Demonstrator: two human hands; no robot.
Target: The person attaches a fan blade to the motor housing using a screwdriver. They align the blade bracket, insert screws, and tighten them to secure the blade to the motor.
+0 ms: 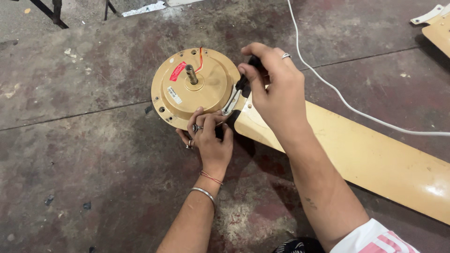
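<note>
Tan fan motor [194, 89] | left hand [211, 140] fingers gripping rim | right hand [274, 91] fingers clenching screwdriver [247, 77]

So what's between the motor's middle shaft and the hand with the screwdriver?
In the head view, only the motor housing's tan top lies between shaft and right hand; near the hand sits the blade's metal bracket, where the screwdriver points.

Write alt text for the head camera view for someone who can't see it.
A right hand works a screwdriver at a blade bracket on a gold ceiling fan motor, steadied by the left hand. A cream blade lies on the concrete floor.
</note>
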